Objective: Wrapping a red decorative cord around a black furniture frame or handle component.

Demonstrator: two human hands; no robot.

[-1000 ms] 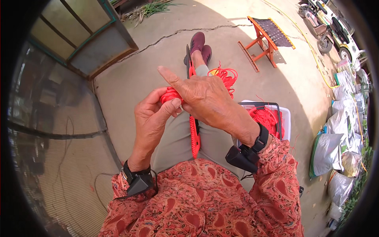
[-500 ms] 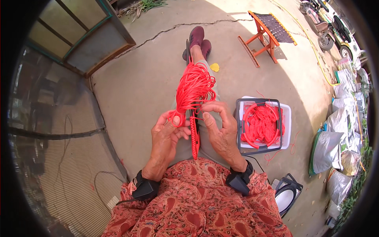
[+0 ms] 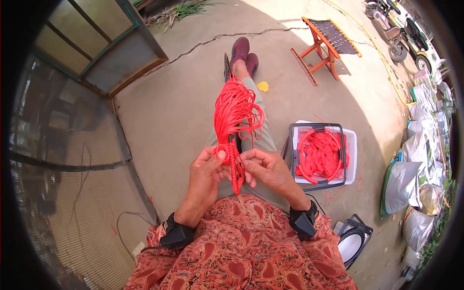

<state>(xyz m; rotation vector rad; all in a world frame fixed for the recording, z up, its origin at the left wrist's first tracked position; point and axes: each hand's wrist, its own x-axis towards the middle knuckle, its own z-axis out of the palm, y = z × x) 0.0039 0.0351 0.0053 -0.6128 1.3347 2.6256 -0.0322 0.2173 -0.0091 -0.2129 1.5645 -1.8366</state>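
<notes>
A large looped bundle of red cord [image 3: 234, 108] lies over my lap. My left hand [image 3: 208, 166] is closed round the gathered end of this bundle, thumb on top. Beside it runs a narrow braided red strip [image 3: 234, 171], worked along a dark bar that points away between my legs. On the strip's right side my right hand [image 3: 263, 168] pinches at the cord with thumb and forefinger, close to the braid. The strand between those fingertips is mostly hidden.
A white basket [image 3: 352, 150] with a dark handle frame stands at my right, holding red cord and a red ring [image 3: 299, 153]. Beyond is a folding stool [image 3: 324, 46]. Silvery sacks [image 3: 403, 186] line the right side; a mesh panel [image 3: 87, 203] is at left.
My right hand has come down and toward me, from the loose loops to beside the braided strip. The bundle in my left hand has shifted slightly nearer.
</notes>
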